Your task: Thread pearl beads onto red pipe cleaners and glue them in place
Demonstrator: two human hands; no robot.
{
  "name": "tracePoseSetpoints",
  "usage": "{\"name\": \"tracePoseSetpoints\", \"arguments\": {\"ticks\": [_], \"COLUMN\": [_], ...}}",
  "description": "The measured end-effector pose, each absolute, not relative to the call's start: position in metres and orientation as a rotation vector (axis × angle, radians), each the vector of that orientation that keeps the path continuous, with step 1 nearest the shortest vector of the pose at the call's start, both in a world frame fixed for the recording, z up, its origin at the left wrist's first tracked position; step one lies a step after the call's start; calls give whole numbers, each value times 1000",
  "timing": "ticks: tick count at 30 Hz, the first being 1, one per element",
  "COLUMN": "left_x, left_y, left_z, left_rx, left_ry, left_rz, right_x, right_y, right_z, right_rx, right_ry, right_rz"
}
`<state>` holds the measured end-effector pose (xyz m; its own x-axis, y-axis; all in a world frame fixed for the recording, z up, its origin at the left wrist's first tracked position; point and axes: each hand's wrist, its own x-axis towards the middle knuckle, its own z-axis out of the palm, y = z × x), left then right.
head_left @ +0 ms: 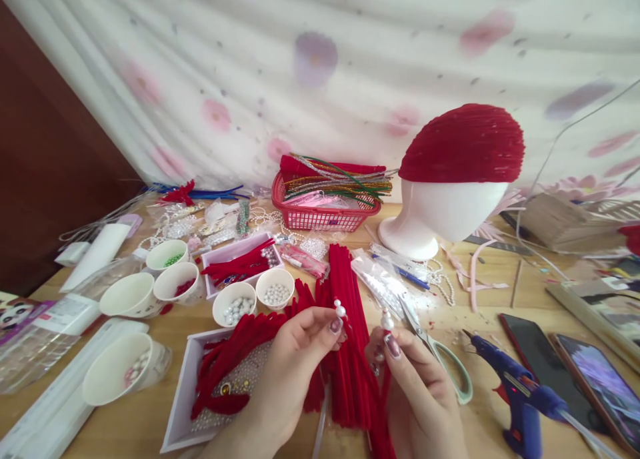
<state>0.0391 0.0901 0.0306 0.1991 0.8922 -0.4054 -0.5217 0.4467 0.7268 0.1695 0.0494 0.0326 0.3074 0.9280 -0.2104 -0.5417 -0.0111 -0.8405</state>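
Six white cups (pixel 131 294), two phones (pixel 570 372), one glue gun (pixel 520 395). Left hand (pixel 293 372) pinches a pearl-tipped stem (pixel 340 309); right hand (pixel 415 385) pinches a second pearl stem (pixel 387 321), both above the red pipe cleaners (pixel 345 325).

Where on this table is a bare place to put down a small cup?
Bare wood shows in front of the scissors, between the right hand and the glue gun, and at the near edge left of the white tray. The middle is crowded with cups, red stems and bead bags, up to the red basket.
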Motion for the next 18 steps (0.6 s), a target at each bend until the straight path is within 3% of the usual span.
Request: {"name": "tracePoseSetpoints", "arguments": {"ticks": [12,18], "left_x": [39,33], "left_y": [83,84], "left_z": [46,46], "left_rx": [658,791], "left_ry": [908,887], "left_rz": [1100,1103], "right_x": [171,166], "right_y": [57,57], "right_z": [9,11], "right_rx": [-846,-988], "right_ry": [-533,-651], "right_rz": [1409,1422]}}
